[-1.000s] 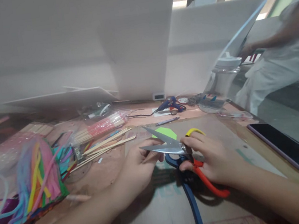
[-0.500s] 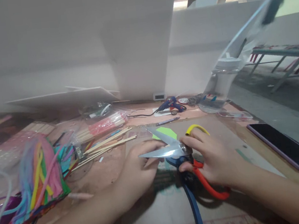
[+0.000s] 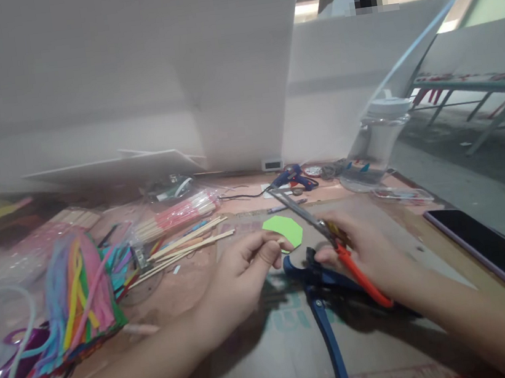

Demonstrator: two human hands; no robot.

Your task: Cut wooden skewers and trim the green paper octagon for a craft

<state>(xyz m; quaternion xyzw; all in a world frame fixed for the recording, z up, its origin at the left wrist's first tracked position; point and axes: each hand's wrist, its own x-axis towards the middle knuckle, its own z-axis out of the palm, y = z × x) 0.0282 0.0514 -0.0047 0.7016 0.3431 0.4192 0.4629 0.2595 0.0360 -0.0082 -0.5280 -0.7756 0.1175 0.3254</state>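
My right hand (image 3: 358, 249) is closed on scissors (image 3: 353, 268) with red and yellow handles, their blades pointing up and left. Thumb and fingers of my left hand (image 3: 244, 264) pinch something small and pale, too small to name. Just behind those fingertips, a green paper octagon (image 3: 288, 229) lies on the board (image 3: 264, 348). A blue-handled cutter (image 3: 326, 328) rests below and between my hands, partly under the right one.
Colourful fuzzy strips (image 3: 77, 292), wooden sticks (image 3: 181, 248) and a packet of sticks (image 3: 181, 214) lie left. Behind are a glue gun (image 3: 292, 177) and a clear bottle (image 3: 372, 145). A phone (image 3: 493, 250) lies right. White boards (image 3: 229, 80) stand at the back.
The scissors have turned, their blades moving away from my left hand and closing together. More of the green octagon and the blue cutter now shows. My left fingers have come together in a pinch.
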